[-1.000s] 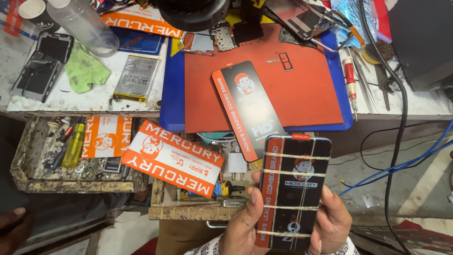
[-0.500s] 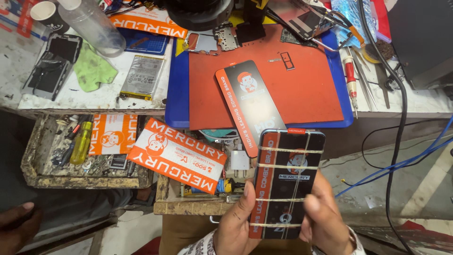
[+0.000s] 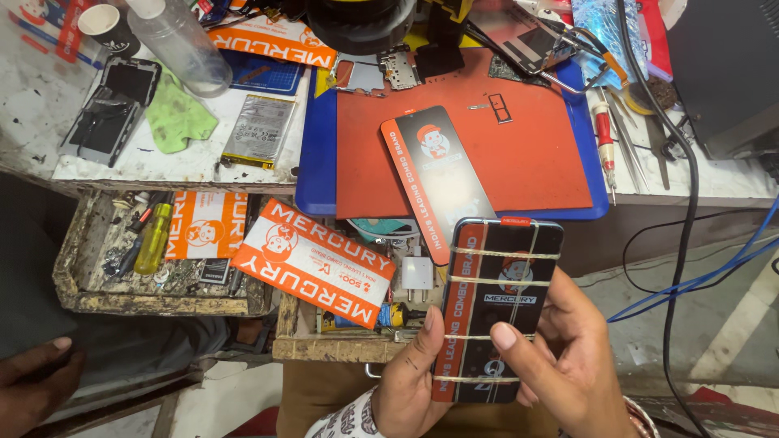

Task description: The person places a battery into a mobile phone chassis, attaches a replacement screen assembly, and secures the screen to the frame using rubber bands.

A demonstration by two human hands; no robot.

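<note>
Both my hands hold a black and orange phone-sized slab wrapped crosswise with several thin rubber bands, below the bench edge. My left hand grips its lower left side, thumb on the edge. My right hand cups the right side, with the thumb lying across the front. A matching black and orange card lies slanted on the red mat, its lower end overhanging the bench.
The red mat sits on a blue tray. Left of it lie a battery, a green cloth, a clear bottle and an opened phone. Drawers below hold orange packets and tools. Another person's hand is at lower left.
The banded slab has shifted a little left and down in my hands, and my right thumb has come across its front. The view has drifted slightly.
</note>
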